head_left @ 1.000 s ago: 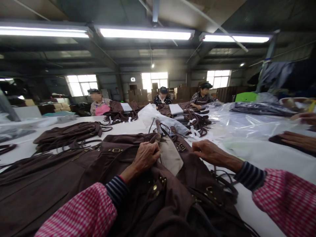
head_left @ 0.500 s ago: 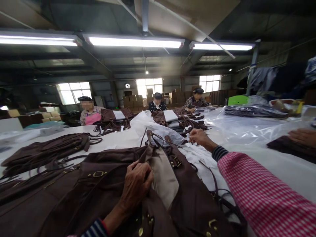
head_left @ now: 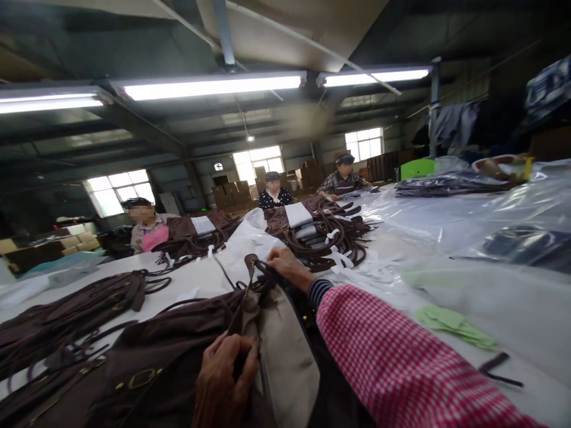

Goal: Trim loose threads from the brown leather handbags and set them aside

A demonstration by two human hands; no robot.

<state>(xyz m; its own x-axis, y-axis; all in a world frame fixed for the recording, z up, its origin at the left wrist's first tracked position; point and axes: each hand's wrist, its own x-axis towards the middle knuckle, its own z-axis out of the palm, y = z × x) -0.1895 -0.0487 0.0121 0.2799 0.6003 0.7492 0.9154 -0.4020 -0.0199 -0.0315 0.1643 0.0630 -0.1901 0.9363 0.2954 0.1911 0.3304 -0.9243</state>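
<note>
A dark brown bag (head_left: pixel 173 339) with a brass buckle lies in front of me, its mouth spread so that the beige lining (head_left: pixel 285 351) shows. My left hand (head_left: pixel 227 374) is closed on the near left edge of the opening, thumb and fingers pinched together. At the far end of the mouth, my right hand (head_left: pixel 289 266) has its fingers curled round the bag's dark edge, beside an upright strap tab (head_left: pixel 251 266). My right sleeve covers much of the bag's right side.
Stacked brown bags with white wraps (head_left: pixel 298 215) lie ahead on the table. Another brown bag (head_left: pixel 84 306) is at left. Light green sheets (head_left: pixel 455 324) and clear plastic (head_left: pixel 491 208) spread at right. Three people (head_left: pixel 343 175) sit across the table.
My right hand has come left from above the white scraps to the bag's far edge. The view has tilted, and light green sheets now show at right, where another hand was.
</note>
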